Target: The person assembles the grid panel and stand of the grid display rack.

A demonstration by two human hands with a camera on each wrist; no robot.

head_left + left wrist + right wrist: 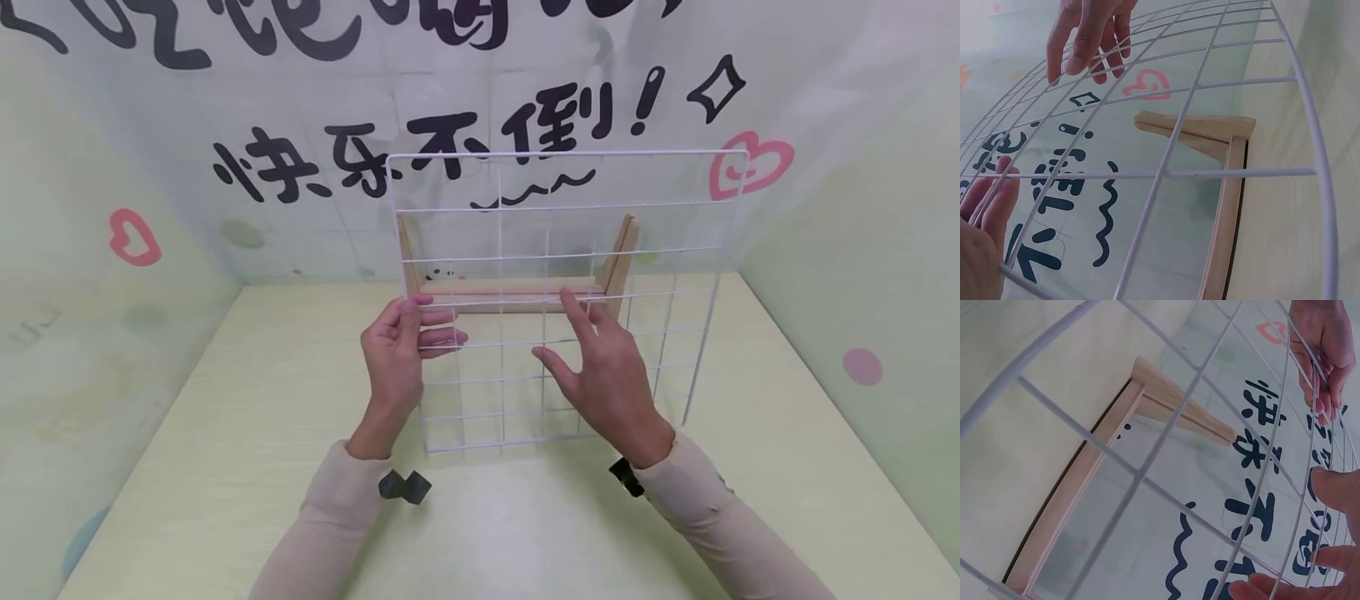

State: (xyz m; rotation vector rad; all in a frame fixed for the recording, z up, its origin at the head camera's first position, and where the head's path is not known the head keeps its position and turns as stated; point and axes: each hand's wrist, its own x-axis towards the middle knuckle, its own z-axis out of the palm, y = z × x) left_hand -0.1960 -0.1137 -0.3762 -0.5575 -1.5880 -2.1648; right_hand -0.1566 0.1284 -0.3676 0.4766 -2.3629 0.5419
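A white wire grid panel [501, 342] stands upright over the table, its lower edge toward me. My left hand [397, 346] grips its left side, thumb in front and fingers passing behind the wires. My right hand [611, 375] is at the middle of the grid with fingers spread and extended, fingertips right at the wires. The left wrist view shows the right hand [1088, 40] against the mesh from the other side. Behind the panel is a wooden stand [621, 258] with two uprights joined by a low crossbar.
The pale table [247, 467] runs back to a wall sheet [315, 242] with black lettering and pink hearts. Printed side walls [862, 275] close in the left and right.
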